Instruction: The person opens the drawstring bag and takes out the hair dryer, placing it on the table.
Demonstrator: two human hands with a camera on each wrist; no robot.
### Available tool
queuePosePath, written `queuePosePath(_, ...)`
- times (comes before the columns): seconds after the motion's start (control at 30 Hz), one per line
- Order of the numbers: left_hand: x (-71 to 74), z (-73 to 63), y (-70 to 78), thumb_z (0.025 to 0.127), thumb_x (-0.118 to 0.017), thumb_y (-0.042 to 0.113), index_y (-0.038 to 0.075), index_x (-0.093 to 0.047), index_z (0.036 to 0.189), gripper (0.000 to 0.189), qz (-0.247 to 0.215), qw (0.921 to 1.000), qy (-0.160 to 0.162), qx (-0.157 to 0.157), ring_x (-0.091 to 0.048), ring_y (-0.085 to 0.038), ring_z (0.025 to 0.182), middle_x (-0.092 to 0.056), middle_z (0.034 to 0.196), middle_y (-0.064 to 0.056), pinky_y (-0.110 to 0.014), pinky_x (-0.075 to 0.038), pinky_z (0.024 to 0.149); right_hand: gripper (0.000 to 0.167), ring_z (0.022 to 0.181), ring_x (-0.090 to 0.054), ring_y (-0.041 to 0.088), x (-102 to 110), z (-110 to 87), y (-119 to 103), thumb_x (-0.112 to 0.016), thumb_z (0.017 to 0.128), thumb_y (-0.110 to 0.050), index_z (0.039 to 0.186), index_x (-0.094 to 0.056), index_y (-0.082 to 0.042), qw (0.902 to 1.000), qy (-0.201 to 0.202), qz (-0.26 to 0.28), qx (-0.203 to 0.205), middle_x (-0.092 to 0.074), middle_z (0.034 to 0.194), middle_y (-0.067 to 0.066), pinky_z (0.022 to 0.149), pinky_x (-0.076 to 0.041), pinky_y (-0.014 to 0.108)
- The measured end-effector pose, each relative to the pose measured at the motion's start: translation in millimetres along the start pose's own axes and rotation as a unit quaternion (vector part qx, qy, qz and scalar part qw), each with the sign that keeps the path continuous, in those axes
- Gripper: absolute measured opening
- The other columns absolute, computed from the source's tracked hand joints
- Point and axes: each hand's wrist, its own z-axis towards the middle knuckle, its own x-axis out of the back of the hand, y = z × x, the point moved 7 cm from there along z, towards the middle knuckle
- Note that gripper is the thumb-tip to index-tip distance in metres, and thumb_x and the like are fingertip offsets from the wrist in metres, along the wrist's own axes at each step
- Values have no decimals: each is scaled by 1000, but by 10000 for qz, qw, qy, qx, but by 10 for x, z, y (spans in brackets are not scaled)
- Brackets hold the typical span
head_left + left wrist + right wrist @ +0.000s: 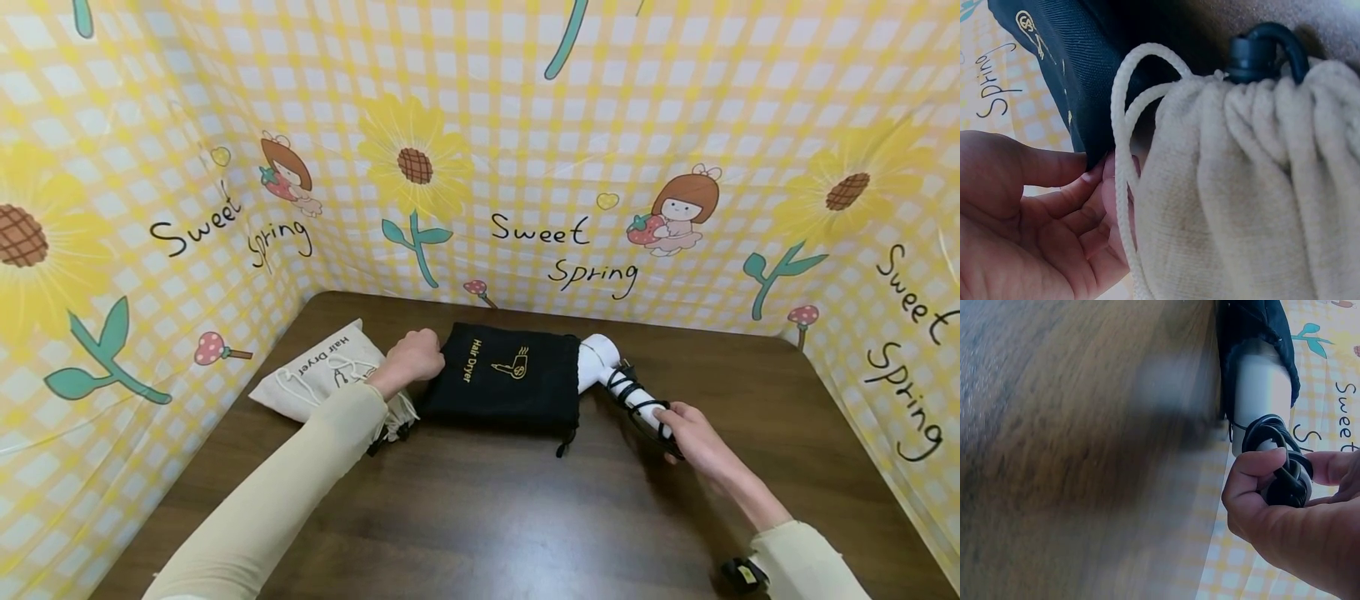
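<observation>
A black drawstring bag [487, 392] printed with "Hair Dryer" lies in the middle of the table. My left hand [414, 360] pinches its closed left end between thumb and fingers, as the left wrist view shows at the bag's corner [1094, 147]. From the open right end sticks out a white hair dryer [597, 357], its head partly hidden inside the bag. My right hand [693, 437] grips the dryer's handle, around which a black cord [633, 393] is wound. In the right wrist view the bag's mouth [1260, 331] surrounds the white barrel [1263, 381].
A beige drawstring bag [300, 375], also marked "Hair Dryer", lies at the left under my left forearm. Its white cord [1121, 125] loops near my left fingers. Yellow checked cloth [525, 150] walls the wooden table [480, 517] at the back and sides.
</observation>
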Motion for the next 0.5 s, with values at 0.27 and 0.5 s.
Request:
queuePosePath(0.27,-1,-20,-9,99,-50,5,15,-39,62,39,-57,10000,-30,71,-21,-15,51,-25,58,1,-32,-26,48,35,60,-50,17,29,-26,-15,-40,114,-22,120,-47,11,10000,65,-16,-7,-51,82,6,60,-46,30)
queuePosePath(0.5,1,-2,-12,98,-51,6,14,-40,62,39,-1,10000,36,76,-23,-16,51,-27,57,1,-32,-27,49,35,60,-50,17,61,-35,-11,-41,113,-23,120,-47,11,9999,148,12,-72,-49,81,6,60,-47,30)
